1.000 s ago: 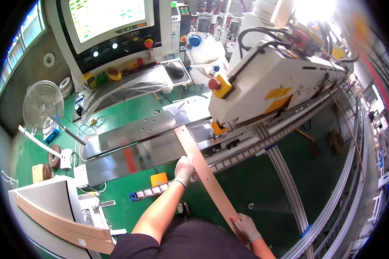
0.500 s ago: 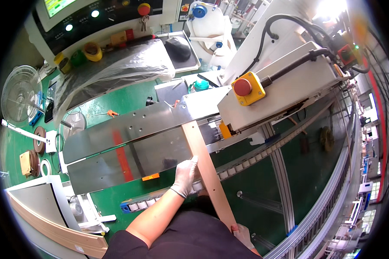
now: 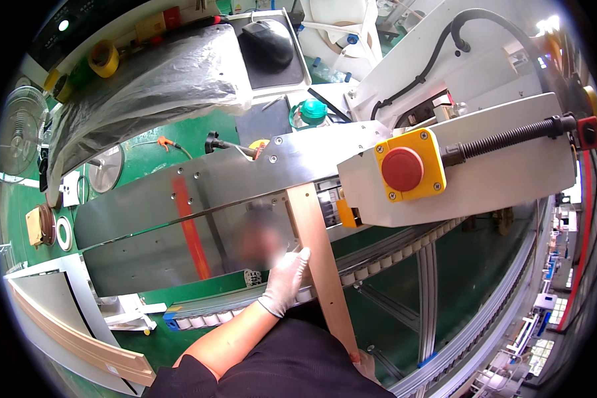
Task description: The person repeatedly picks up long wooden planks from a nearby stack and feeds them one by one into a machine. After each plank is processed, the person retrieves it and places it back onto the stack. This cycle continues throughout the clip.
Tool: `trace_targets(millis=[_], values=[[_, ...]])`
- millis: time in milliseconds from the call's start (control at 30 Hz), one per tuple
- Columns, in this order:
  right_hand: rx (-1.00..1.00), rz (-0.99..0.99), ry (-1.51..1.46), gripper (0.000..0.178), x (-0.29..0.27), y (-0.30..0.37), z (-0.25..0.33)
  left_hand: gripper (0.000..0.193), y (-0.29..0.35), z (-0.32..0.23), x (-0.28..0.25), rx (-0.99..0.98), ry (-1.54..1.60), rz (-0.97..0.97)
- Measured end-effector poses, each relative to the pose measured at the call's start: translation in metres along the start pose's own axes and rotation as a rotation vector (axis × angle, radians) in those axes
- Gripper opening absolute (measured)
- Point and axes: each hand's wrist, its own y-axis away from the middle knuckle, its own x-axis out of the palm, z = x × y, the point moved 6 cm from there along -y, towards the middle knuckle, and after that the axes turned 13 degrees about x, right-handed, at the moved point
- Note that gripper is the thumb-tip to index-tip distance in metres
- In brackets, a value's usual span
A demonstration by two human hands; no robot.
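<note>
A long, narrow wooden board (image 3: 319,249) runs from my body to the machine, its far end on the steel table (image 3: 146,255). My left hand (image 3: 286,284), in a pale glove, grips the board's left edge midway, thumb on top; its other fingers are mostly hidden. Low in the picture, my right hand (image 3: 365,367) is closed at the board's near end, partly covered by the board and my body. Just right of the far end sits an orange-yellow block (image 3: 346,214) under a white machine housing (image 3: 511,159). A red push button (image 3: 402,169) on a yellow box is fixed to that housing.
A curved rail of white rollers (image 3: 378,267) passes beneath the board. Beyond the table lie a plastic-covered surface (image 3: 166,73), a black computer mouse (image 3: 268,44) and a teal-lidded container (image 3: 312,111). A fan (image 3: 21,132) and leaning panels (image 3: 79,335) stand left.
My view has shifted nearer the machine, so the housing and red button look larger. Both hands keep their hold on the board, whose far end stays beside the orange-yellow block.
</note>
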Motion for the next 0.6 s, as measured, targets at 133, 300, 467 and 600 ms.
trace_targets(millis=[133,300,467,600], values=[[-0.029,-0.041,0.0,0.08,-0.017,-0.015,-0.007,0.041,-0.012,-0.003,0.018,-0.054,0.121,0.017],[-0.031,-0.043,0.01,0.082,-0.048,-0.035,-0.013,0.047,-0.03,-0.011,0.061,-0.065,0.237,0.061],[-0.116,-0.08,-0.026,0.053,-0.085,-0.06,-0.04,0.035,-0.047,-0.053,0.093,0.372,-0.548,0.163],[-0.113,-0.109,-0.039,0.048,-0.113,-0.083,-0.066,0.049,-0.059,-0.06,0.146,0.122,0.01,0.214]])
